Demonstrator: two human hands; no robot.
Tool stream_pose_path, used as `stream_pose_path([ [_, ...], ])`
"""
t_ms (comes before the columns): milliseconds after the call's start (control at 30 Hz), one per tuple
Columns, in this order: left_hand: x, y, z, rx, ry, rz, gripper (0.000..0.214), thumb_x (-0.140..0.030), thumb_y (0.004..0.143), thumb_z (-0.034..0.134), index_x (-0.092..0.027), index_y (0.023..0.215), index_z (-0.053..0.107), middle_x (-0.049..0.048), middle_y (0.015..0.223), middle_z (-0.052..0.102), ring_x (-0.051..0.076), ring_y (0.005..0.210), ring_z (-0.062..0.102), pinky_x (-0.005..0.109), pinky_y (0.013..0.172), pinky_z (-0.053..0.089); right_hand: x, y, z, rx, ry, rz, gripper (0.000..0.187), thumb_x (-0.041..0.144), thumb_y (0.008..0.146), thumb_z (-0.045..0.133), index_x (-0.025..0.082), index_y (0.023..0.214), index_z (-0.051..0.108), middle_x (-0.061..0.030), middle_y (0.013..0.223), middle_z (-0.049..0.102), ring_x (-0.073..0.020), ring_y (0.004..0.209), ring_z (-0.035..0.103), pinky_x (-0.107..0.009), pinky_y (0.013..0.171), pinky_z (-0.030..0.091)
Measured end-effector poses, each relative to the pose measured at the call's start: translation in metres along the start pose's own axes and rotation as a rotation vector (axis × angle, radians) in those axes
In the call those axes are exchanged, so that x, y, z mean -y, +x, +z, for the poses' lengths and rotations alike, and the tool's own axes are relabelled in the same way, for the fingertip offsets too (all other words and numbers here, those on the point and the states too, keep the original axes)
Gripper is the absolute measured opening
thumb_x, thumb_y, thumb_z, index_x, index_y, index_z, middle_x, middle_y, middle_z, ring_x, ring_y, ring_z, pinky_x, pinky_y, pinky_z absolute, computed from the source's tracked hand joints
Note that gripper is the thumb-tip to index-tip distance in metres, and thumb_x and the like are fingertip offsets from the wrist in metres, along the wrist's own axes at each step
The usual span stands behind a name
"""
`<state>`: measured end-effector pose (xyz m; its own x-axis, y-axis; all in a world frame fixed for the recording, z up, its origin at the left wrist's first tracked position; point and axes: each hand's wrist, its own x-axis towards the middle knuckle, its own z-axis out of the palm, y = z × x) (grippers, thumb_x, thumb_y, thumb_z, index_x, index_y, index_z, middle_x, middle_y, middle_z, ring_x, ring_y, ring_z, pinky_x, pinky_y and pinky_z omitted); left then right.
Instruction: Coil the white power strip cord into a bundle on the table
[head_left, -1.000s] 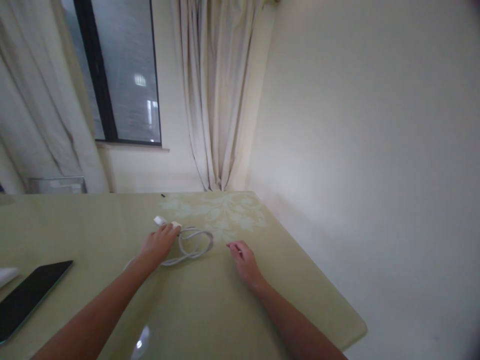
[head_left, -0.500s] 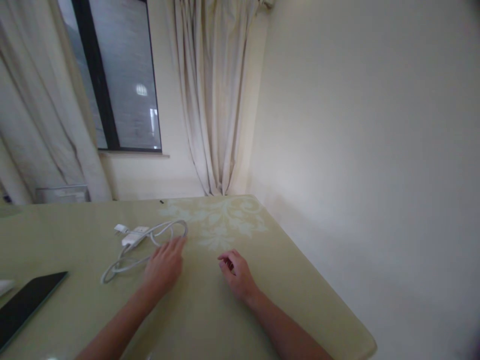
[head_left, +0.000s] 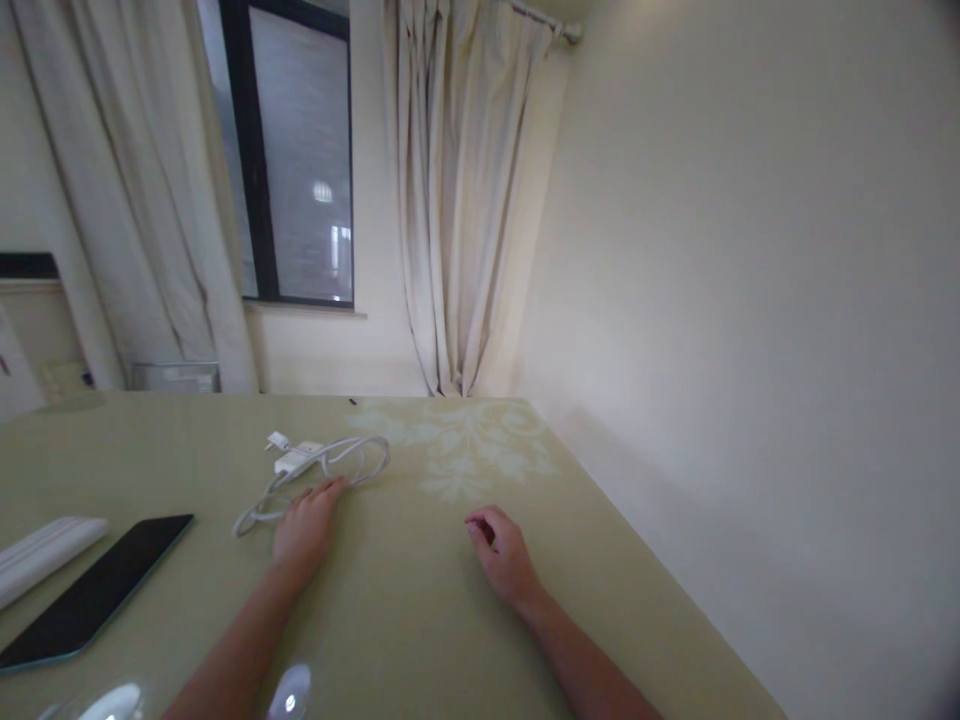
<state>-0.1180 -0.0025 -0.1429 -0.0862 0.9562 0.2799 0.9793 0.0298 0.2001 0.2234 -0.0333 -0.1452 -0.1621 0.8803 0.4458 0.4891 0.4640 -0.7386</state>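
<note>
One left hand (head_left: pixel 306 525), one right hand (head_left: pixel 510 562) — one white cord (head_left: pixel 386 452).

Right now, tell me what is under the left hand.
Around the left hand, green tabletop shows, with a white cable looped just beyond; whatever the hand covers cannot be seen.

Looks like a room in a home, though hard to say which one. Has long cream curtains (head_left: pixel 465 200) hanging at either side of a dark-framed window (head_left: pixel 307 170), with a rod (head_left: pixel 571 33) in sight above, and a plain pale wall (head_left: pixel 712 250) to the right. Is furnished with a glossy green table (head_left: pixel 420 620), leaf-patterned near its far corner. Includes ordinary household goods there: an extension cord (head_left: pixel 298 458) and a flat dark slab (head_left: pixel 105 590).
</note>
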Motion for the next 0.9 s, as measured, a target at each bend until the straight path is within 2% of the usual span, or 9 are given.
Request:
stream_pose_path([
  [100,0.002,-0.006,-0.004,-0.066,0.032,-0.044,0.053,-0.006,0.091,0.04,-0.021,0.133,0.069,0.0144,0.141,0.068,0.034,0.127,0.063,0.049,0.11,0.045,-0.003,0.0,-0.003,-0.03,0.008,0.011,0.022,0.032,0.096,0.054,0.02,0.096,0.072,-0.0075,0.09,0.071,-0.0192,0.08,0.064,-0.031,0.074,0.049],
  [200,0.001,-0.014,-0.009,-0.087,0.058,-0.023,0.042,-0.024,0.101,0.037,-0.02,0.117,0.076,0.0145,0.129,0.073,0.031,0.119,0.067,0.045,0.106,0.048,-0.004,0.002,-0.006,-0.055,0.019,0.022,0.022,0.033,0.095,0.054,0.02,0.095,0.072,-0.0076,0.089,0.071,-0.0203,0.08,0.065,-0.032,0.073,0.05],
  [267,0.005,-0.019,-0.012,-0.114,0.093,-0.054,0.046,-0.031,0.103,0.033,-0.017,0.119,0.074,0.017,0.128,0.072,0.034,0.117,0.067,0.047,0.102,0.05,-0.004,0.003,-0.008,-0.077,0.027,0.021,0.022,0.034,0.095,0.054,0.021,0.093,0.072,-0.0072,0.088,0.071,-0.0206,0.079,0.065,-0.032,0.072,0.05],
  [367,0.015,-0.021,-0.015,-0.159,0.16,-0.104,0.047,-0.032,0.1,0.037,-0.014,0.131,0.068,0.0196,0.137,0.066,0.038,0.129,0.059,0.052,0.108,0.045,-0.003,0.005,-0.008,-0.095,0.041,0.023,0.022,0.035,0.095,0.055,0.021,0.093,0.072,-0.0066,0.087,0.072,-0.0206,0.079,0.066,-0.032,0.072,0.05],
  [433,0.02,-0.019,-0.015,-0.115,0.161,-0.093,0.045,-0.034,0.099,0.04,-0.014,0.126,0.069,0.0196,0.134,0.067,0.037,0.13,0.058,0.05,0.111,0.042,-0.004,0.006,-0.008,-0.094,0.044,0.023,0.022,0.034,0.095,0.055,0.021,0.094,0.073,-0.0067,0.088,0.072,-0.0206,0.08,0.067,-0.032,0.073,0.051],
  [533,0.019,-0.014,-0.015,-0.002,0.056,-0.074,0.04,-0.036,0.1,0.038,-0.017,0.111,0.072,0.0182,0.121,0.072,0.035,0.121,0.063,0.047,0.106,0.045,-0.005,0.006,-0.008,-0.092,0.043,0.017,0.022,0.034,0.095,0.055,0.021,0.095,0.073,-0.0073,0.089,0.072,-0.0211,0.081,0.067,-0.032,0.074,0.051],
  [700,-0.011,-0.016,-0.016,0.16,-0.13,0.09,0.027,-0.032,0.099,0.045,-0.022,0.095,0.069,0.0114,0.113,0.074,0.028,0.111,0.068,0.038,0.094,0.05,0.0,0.01,-0.014,-0.143,0.065,0.046,0.029,0.04,0.098,0.053,0.019,0.102,0.073,-0.0087,0.094,0.072,-0.0212,0.082,0.066,-0.032,0.075,0.05],
  [833,-0.057,-0.032,-0.014,0.272,-0.32,0.366,0.026,-0.033,0.097,0.047,-0.024,0.091,0.071,0.0106,0.106,0.074,0.027,0.105,0.068,0.036,0.092,0.05,0.012,0.02,-0.028,-0.231,0.078,0.013,0.037,0.047,0.102,0.047,0.019,0.109,0.071,-0.0108,0.106,0.071,-0.0218,0.095,0.066,-0.034,0.084,0.051],
  [900,-0.081,-0.043,-0.012,0.312,-0.353,0.46,0.024,-0.032,0.096,0.049,-0.026,0.092,0.073,0.0104,0.106,0.074,0.027,0.105,0.069,0.036,0.091,0.051,0.021,0.029,-0.034,-0.174,0.017,-0.025,0.039,0.049,0.102,0.047,0.02,0.112,0.071,-0.0109,0.109,0.071,-0.022,0.099,0.066,-0.034,0.088,0.051],
])
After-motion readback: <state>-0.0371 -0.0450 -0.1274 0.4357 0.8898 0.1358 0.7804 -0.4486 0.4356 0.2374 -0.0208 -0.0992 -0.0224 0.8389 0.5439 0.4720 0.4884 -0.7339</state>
